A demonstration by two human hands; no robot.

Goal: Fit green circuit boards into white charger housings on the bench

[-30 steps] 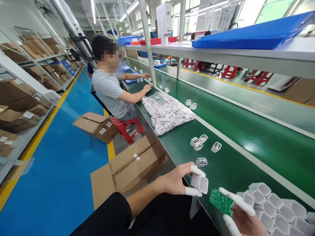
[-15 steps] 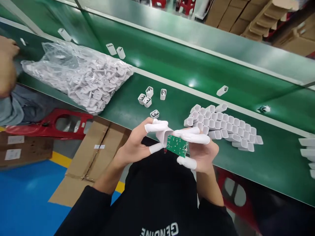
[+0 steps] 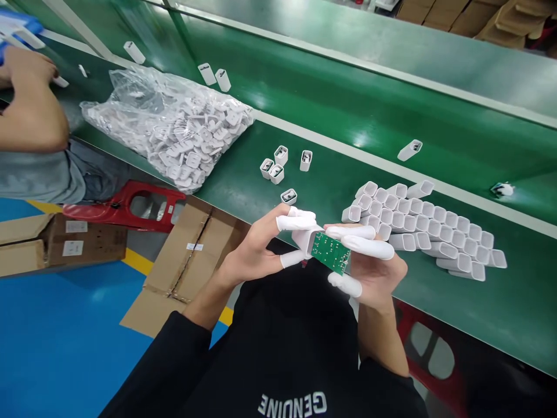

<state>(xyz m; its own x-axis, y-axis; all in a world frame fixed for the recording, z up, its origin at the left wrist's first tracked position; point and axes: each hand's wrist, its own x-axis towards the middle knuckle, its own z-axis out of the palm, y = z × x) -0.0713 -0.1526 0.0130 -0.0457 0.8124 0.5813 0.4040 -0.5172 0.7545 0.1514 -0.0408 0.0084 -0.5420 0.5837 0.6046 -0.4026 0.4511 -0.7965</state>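
My left hand [image 3: 267, 244], with white finger cots, pinches a white plastic housing [image 3: 303, 241] with its open end turned to the right. A green circuit board [image 3: 331, 253] sits at that opening, its soldered face toward me; how deep its edge goes in I cannot tell. Fingers of my right hand [image 3: 369, 261], also in white cots, close around the board's right part from above and below. Just beyond my left hand stands a white housing with parts inside [image 3: 288, 197]. Several more filled housings [image 3: 275, 173] stand farther back on the green bench [image 3: 243, 191].
Many empty white housings [image 3: 422, 223] lie grouped at right. A clear bag of small white plastic pieces [image 3: 187, 133] rests at left. Beyond it is another person's arm [image 3: 32, 104]. A red stool [image 3: 126, 209] and cardboard [image 3: 187, 261] are below the bench edge. One housing [image 3: 409, 150] lies near the back.
The view has shifted, so the bench items appear farther right. Both hands keep their hold, with the board still at the housing's mouth. At far left, more of the other person's arm and a blue object show.
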